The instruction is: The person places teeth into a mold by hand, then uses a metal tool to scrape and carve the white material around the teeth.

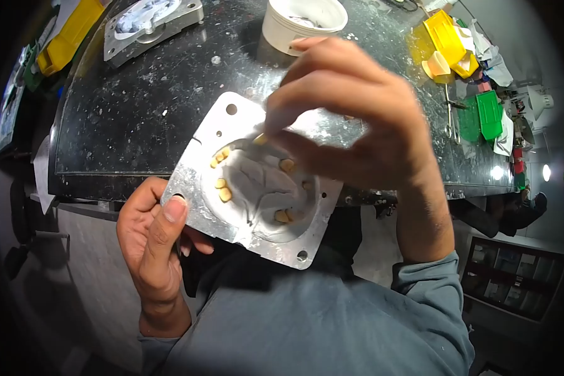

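Note:
My left hand (153,235) grips the left corner of a metal denture flask half (197,207), thumb on top and fingers beneath. The flask half is tilted toward me at the bench's front edge. Grey-white plaster (260,182) fills its round hollow, and several yellowish artificial teeth (224,193) sit along the hollow's sides. My right hand (357,113) hovers over the upper right of the flask half, slightly blurred, fingers curled toward the thumb. A yellowish tooth (260,139) shows right at its fingertips. What the pinch holds I cannot tell.
Another metal flask half (153,31) lies at the back left of the dark, speckled bench (125,125). A white plastic tub (282,31) stands behind my right hand. Yellow bins (445,41) and a green bin (489,116) line the right side; another yellow bin (69,37) is far left.

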Demonstrator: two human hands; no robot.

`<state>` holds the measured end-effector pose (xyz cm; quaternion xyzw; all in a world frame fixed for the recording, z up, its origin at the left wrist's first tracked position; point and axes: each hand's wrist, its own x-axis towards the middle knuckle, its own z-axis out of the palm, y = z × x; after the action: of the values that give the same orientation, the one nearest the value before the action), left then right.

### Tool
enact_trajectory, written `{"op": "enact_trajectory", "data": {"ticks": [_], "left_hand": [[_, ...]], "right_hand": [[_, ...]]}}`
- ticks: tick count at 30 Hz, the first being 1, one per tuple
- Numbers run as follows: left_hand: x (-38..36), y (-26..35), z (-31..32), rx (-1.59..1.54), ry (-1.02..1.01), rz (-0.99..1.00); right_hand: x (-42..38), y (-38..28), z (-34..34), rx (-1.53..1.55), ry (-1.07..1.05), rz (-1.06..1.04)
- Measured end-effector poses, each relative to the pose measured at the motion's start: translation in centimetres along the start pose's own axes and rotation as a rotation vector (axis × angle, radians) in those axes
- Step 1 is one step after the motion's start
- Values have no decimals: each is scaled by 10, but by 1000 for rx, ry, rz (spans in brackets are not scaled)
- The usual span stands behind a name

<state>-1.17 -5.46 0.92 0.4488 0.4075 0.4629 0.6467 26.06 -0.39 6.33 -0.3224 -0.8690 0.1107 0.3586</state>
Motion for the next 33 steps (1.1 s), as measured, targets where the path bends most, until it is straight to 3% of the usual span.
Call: {"op": "enact_trajectory", "data": {"ticks": [5, 10, 17, 33], "left_hand": [[1, 3, 1, 71, 49, -44], [8, 4, 3, 17, 87, -19], [15, 4, 0, 21, 81, -28], [16, 1, -2, -52, 44, -7]], "right_hand": [[-42, 5, -52, -79, 150, 214], [-92, -6, -38, -371, 6, 462], [-93, 2, -26, -509, 47, 423], [-83, 11, -29, -589, -143, 389]]}}
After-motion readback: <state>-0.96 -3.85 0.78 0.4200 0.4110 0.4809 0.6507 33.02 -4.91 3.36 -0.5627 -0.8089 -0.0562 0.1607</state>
